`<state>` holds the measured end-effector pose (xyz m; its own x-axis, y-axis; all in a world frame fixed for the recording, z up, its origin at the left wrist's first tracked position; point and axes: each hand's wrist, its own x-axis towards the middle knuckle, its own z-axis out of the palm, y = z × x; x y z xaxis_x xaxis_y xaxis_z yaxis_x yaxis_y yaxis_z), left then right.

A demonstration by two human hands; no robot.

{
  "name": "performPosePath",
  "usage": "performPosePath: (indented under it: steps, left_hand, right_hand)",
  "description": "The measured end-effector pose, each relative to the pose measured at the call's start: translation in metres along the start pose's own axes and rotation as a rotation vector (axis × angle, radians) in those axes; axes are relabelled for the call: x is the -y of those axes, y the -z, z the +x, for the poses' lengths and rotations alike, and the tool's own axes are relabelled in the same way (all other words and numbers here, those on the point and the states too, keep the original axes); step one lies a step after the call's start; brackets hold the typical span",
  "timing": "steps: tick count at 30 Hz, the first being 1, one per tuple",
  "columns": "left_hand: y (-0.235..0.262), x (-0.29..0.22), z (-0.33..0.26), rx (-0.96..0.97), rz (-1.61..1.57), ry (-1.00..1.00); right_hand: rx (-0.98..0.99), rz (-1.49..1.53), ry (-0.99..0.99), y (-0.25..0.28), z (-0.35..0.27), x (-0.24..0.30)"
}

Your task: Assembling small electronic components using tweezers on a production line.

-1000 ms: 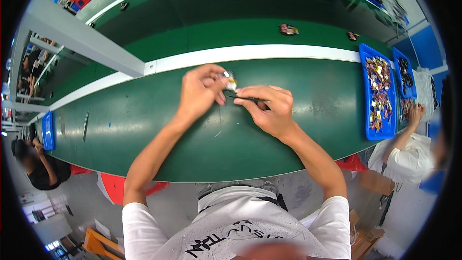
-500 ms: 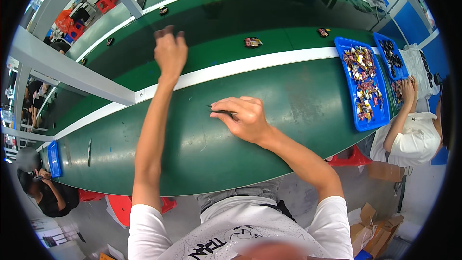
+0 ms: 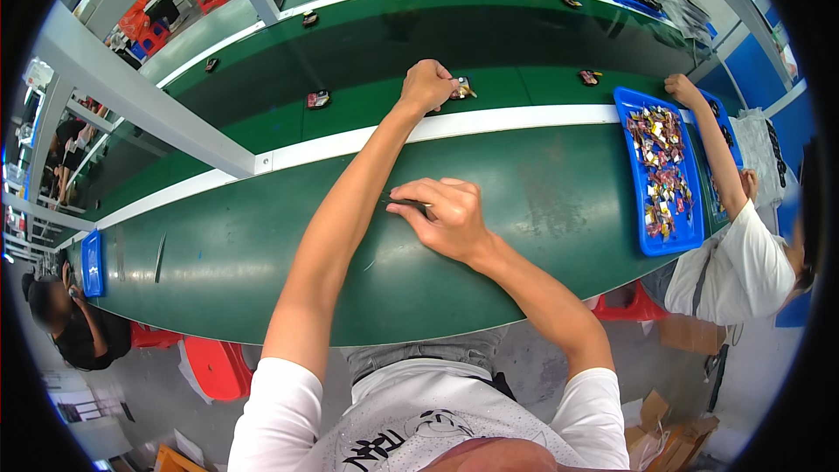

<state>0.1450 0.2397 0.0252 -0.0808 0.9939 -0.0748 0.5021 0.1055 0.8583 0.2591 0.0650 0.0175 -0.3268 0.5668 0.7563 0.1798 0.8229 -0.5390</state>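
Observation:
My left hand [image 3: 428, 86] reaches over the white rail to the green belt. Its fingers are closed at the near-left edge of a small dark piece with a light, coloured top [image 3: 465, 87], partly covered by the fingertips. Over the bench, my right hand [image 3: 450, 214] is closed around dark tweezers [image 3: 406, 202], their tips pointing left. A similar small dark-and-red piece [image 3: 317, 100] lies on the belt to the left, and another [image 3: 589, 78] to the right.
A blue tray [image 3: 622, 135] of small coloured parts stands at right, beside a co-worker [image 3: 734, 245] whose hand extends past it. Metal tweezers [image 3: 160, 258] and another blue tray [image 3: 93, 262] lie at left. A grey post [image 3: 166, 92] crosses the left side.
My left hand has moved right along the belt to the light-topped piece; a piece shows where it was. My right hand stays put with the tweezers. The right co-worker's arm has reached forward.

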Motion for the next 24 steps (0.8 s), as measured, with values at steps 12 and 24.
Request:
performPosePath:
  steps: [12, 24]
  left_hand:
    - [0.075, 0.039, -0.133, -0.005, -0.465, -0.024]
    - [0.069, 0.066, -0.235, -0.068, -0.745, 0.123]
  right_hand:
    - [-0.019, 0.265, -0.496, 0.004, -0.003, 0.002]
    - [-0.011, 0.6, -0.731, 0.004, -0.002, 0.004]
